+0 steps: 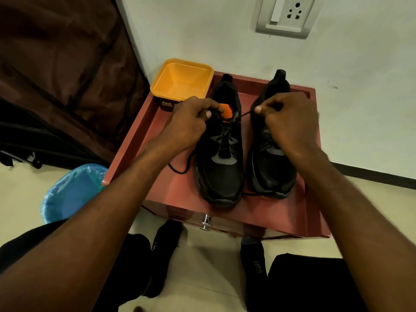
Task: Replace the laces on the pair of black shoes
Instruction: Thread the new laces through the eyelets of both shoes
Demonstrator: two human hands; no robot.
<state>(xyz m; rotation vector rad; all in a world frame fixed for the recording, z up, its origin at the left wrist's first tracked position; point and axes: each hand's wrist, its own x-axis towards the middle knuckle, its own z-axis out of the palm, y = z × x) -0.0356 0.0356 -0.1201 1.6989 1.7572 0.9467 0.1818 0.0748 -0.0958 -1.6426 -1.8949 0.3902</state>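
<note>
My left hand (188,122) pinches black lace (244,114) at left shoe (219,149) collar; my right hand (290,122), at 3 o'clock, pinches other end, lace taut between fists.

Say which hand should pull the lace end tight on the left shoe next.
Probably right. The right hand pinches the taut lace end running from the left shoe; the left hand grips lace bunched at the tongue.

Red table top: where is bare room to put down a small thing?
On the red table, free patches lie along the near edge in front of both black shoes, and on the left between the left shoe and the rim, crossed by a loose lace. The far side is crowded: yellow box, both hands.
</note>
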